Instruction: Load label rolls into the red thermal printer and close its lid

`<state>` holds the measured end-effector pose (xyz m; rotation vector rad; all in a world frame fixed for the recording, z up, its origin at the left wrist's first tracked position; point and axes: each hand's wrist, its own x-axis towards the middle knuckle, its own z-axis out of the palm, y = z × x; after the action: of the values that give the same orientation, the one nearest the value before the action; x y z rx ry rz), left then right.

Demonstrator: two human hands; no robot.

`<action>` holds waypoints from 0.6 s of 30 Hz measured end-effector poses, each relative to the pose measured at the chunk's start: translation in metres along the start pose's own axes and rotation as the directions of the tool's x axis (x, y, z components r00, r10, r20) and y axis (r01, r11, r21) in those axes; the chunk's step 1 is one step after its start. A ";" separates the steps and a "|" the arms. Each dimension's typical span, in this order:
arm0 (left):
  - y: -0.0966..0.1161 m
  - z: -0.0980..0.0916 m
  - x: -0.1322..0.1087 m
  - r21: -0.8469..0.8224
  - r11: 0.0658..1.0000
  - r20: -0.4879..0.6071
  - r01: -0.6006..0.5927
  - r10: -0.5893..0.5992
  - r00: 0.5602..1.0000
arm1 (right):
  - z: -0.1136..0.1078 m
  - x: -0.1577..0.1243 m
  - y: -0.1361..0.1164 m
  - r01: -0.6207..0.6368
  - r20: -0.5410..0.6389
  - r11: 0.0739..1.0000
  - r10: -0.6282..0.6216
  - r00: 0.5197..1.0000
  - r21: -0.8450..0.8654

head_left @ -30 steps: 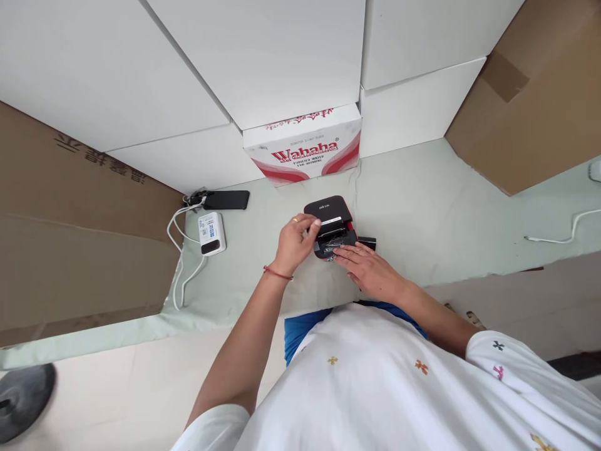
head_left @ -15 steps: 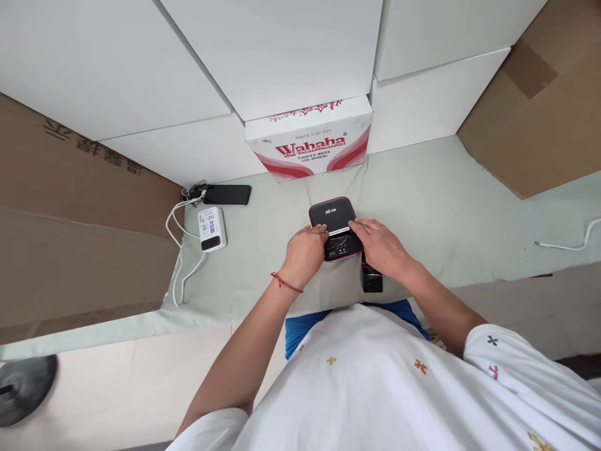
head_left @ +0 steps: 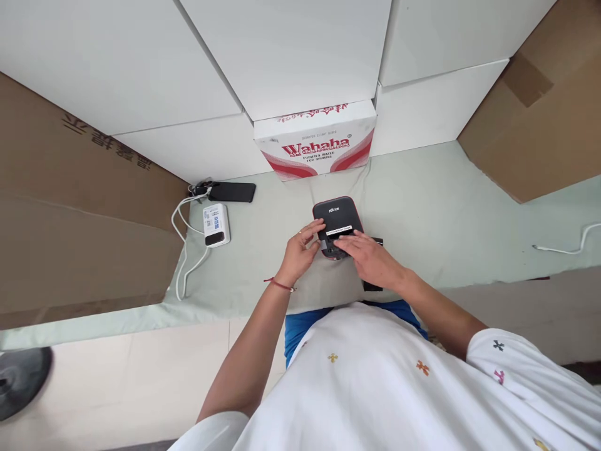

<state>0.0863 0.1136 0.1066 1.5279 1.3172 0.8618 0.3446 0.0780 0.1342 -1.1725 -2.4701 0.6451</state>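
A small black printer [head_left: 337,215] with a red rim and a white label strip at its slot sits on the pale green cloth [head_left: 422,207] in front of me. My left hand [head_left: 300,250] grips the printer's left side between fingers and thumb. My right hand [head_left: 370,258] lies across the printer's front edge with its fingers stretched flat. A small black object [head_left: 372,286] lies on the cloth, partly hidden under my right wrist.
A red-and-white Wahaha carton [head_left: 314,141] stands just behind the printer, with white boxes [head_left: 282,56] stacked around it. Brown cardboard [head_left: 70,219] flanks both sides. A black phone [head_left: 232,191] and a white power bank [head_left: 216,224] with cable lie left. Another white cable [head_left: 563,248] lies right.
One second ago the printer's lid stood open; it was shut half a second ago. Since then my right hand has slid from the printer's right side across its front.
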 end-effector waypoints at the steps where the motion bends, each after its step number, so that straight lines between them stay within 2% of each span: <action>1: -0.005 0.001 -0.002 -0.051 0.999 -0.025 0.019 -0.021 0.999 | 0.005 -0.005 0.000 0.026 -0.001 0.999 -0.026 1.000 0.019; 4: -0.020 0.005 -0.004 -0.187 0.979 -0.073 0.082 -0.097 0.993 | 0.013 -0.019 0.001 0.070 -0.023 0.996 -0.068 0.997 0.059; 9: -0.034 0.008 0.003 -0.338 0.934 -0.051 0.117 -0.142 0.989 | 0.015 -0.031 0.006 0.105 -0.045 0.990 -0.101 0.994 0.093; 18: -0.036 0.009 0.010 -0.403 0.902 0.056 0.155 -0.145 0.988 | 0.016 -0.032 0.008 0.110 -0.056 0.986 -0.104 0.993 0.129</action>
<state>0.0839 0.1217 0.0689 1.0926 1.1333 0.9460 0.3610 0.0531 0.1131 -0.9877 -2.3912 0.7274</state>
